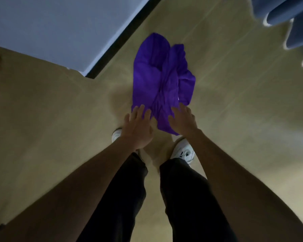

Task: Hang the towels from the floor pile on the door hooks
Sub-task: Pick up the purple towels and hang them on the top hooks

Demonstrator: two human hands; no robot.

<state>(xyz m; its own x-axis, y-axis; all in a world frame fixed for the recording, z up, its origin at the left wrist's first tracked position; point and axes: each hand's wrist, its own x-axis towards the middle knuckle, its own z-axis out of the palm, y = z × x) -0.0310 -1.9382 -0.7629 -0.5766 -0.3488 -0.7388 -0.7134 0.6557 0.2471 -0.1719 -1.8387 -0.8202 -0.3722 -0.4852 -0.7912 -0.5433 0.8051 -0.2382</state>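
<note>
Both hands reach down toward a purple towel (162, 81) that lies crumpled on the tan floor (234, 102). The left hand (138, 127) has its fingers straight and spread, and its fingertips are at the near left edge of the towel. It holds nothing. The right hand (182, 122) is also spread wide, with its fingers over the near right part of the towel, and it grips nothing either. I cannot tell if the hands press the cloth or just hang over it. The towel is in front of two white shoes (183, 151), and its near end lies between them and the hands. Dark trousers (182, 198) cover the legs. A grey-white panel with a black edge (51, 28) is at the upper left, well apart from the towel. Blue cloth (294, 20) shows in the upper right corner, blurry.
</note>
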